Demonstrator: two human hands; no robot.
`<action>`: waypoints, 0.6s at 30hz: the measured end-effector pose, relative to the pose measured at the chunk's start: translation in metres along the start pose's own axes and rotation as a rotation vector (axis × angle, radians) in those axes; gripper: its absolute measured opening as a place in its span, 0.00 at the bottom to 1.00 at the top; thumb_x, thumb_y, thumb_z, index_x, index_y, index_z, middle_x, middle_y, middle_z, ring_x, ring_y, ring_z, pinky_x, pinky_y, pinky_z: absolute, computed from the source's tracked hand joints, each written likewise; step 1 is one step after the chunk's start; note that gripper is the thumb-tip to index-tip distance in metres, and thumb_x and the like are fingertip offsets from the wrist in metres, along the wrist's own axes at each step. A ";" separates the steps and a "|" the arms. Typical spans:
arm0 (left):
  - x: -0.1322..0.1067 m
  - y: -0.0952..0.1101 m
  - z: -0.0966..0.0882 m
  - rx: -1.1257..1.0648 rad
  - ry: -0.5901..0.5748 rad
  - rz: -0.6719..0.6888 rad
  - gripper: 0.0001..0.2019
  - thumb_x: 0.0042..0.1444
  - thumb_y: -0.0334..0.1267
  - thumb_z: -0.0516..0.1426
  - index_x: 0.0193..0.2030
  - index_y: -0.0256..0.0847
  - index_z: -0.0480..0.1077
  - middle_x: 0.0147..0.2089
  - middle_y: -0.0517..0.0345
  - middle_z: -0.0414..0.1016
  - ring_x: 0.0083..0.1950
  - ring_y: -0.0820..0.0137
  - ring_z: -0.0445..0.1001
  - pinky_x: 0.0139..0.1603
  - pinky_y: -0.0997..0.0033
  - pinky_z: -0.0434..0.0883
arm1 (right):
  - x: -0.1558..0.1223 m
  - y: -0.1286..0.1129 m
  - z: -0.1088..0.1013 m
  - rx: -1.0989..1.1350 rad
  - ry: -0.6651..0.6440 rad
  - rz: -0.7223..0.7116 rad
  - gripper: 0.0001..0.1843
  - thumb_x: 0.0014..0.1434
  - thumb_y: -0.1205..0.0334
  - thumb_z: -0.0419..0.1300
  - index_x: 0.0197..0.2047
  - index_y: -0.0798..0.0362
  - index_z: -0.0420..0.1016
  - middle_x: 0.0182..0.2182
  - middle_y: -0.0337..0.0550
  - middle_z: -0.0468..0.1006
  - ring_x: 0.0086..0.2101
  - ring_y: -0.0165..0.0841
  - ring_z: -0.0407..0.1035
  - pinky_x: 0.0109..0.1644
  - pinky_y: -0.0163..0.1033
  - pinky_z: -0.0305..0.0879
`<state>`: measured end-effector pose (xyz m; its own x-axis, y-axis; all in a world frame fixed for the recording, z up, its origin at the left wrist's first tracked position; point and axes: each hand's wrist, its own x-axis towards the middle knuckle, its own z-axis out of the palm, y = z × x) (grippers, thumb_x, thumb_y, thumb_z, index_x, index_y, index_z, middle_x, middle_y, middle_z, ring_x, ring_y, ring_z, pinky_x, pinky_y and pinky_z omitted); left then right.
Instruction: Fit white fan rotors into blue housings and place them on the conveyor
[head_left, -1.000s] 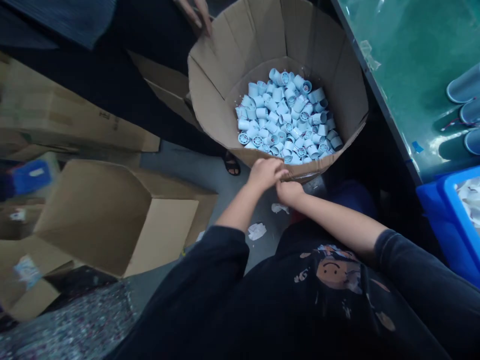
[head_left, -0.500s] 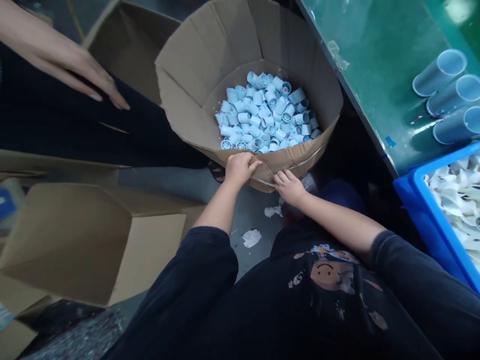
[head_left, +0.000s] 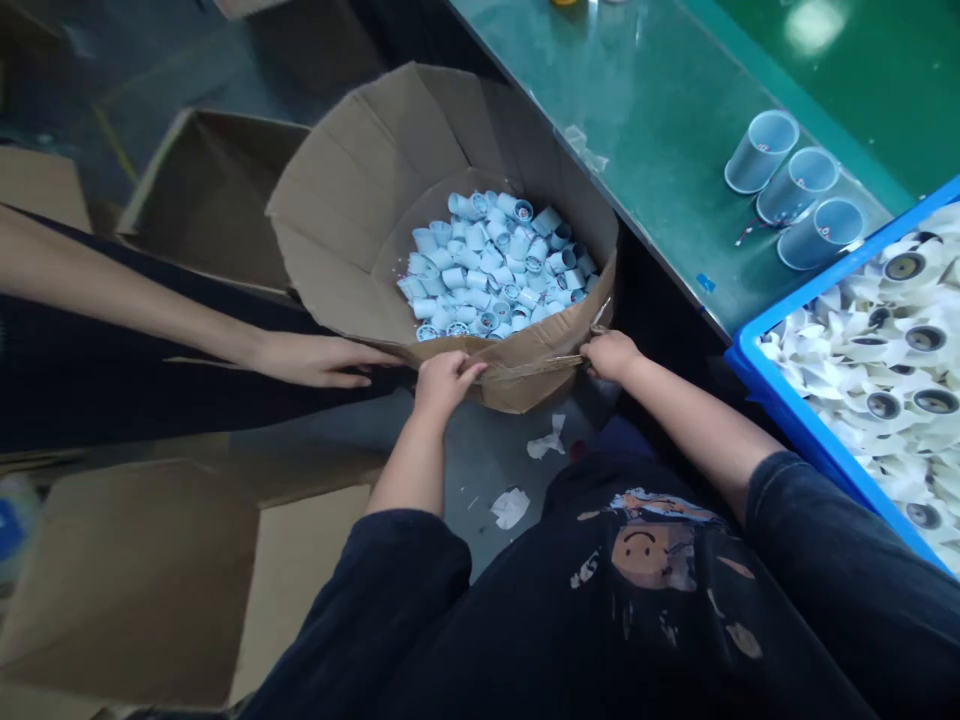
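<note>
A brown cardboard box (head_left: 352,210) with its flaps splayed open sits on the floor, holding a heap of several small pale-blue plastic cylinders (head_left: 495,265). My left hand (head_left: 444,382) is closed on the near edge of the box. My right hand (head_left: 611,354) is closed on the same near edge further right, and the cardboard rim between the two hands is folded over. Another person's hand (head_left: 315,360) lies flat, fingers stretched, against the box's left side.
A green worktable (head_left: 675,130) runs along the right with three translucent cups (head_left: 795,185) on it. A blue bin (head_left: 795,420) of white fan parts stands at the right. Empty cardboard boxes (head_left: 150,580) lie left and behind; paper scraps (head_left: 511,505) litter the floor.
My hands have moved apart along the box's near edge, the right one going right. The other person's hand has come down to the box's left side. The view has tilted toward the table.
</note>
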<state>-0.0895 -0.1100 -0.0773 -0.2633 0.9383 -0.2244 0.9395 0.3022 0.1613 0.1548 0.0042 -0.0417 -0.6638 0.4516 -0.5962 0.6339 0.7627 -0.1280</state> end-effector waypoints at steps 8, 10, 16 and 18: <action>0.022 0.121 -0.015 0.064 -0.081 0.133 0.26 0.60 0.51 0.56 0.59 0.34 0.66 0.55 0.35 0.74 0.59 0.49 0.71 0.56 0.57 0.67 | -0.018 0.004 0.020 -0.010 0.097 -0.080 0.18 0.66 0.53 0.59 0.52 0.57 0.71 0.50 0.49 0.73 0.48 0.38 0.70 0.54 0.50 0.70; 0.033 0.133 -0.018 0.087 -0.153 0.147 0.21 0.59 0.52 0.57 0.49 0.37 0.72 0.45 0.39 0.79 0.50 0.50 0.77 0.47 0.60 0.70 | -0.021 0.014 0.018 -0.012 0.103 -0.083 0.18 0.66 0.52 0.59 0.52 0.57 0.71 0.49 0.48 0.74 0.48 0.38 0.71 0.53 0.50 0.70; 0.019 0.082 -0.020 0.190 -0.155 0.030 0.15 0.63 0.49 0.53 0.39 0.40 0.73 0.38 0.43 0.80 0.43 0.55 0.79 0.38 0.67 0.67 | -0.035 0.006 0.007 0.023 0.101 -0.011 0.17 0.67 0.52 0.58 0.51 0.57 0.72 0.48 0.48 0.74 0.47 0.37 0.71 0.53 0.50 0.70; 0.008 0.062 -0.020 0.217 -0.161 -0.016 0.15 0.63 0.49 0.52 0.37 0.40 0.72 0.37 0.44 0.80 0.42 0.54 0.78 0.36 0.68 0.66 | -0.045 -0.019 0.005 0.056 0.077 -0.036 0.17 0.67 0.52 0.58 0.50 0.57 0.72 0.48 0.48 0.74 0.47 0.37 0.71 0.54 0.50 0.70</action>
<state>-0.0377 -0.0801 -0.0503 -0.2568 0.8895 -0.3780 0.9650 0.2575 -0.0495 0.1741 -0.0329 -0.0168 -0.7139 0.4600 -0.5280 0.6288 0.7529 -0.1942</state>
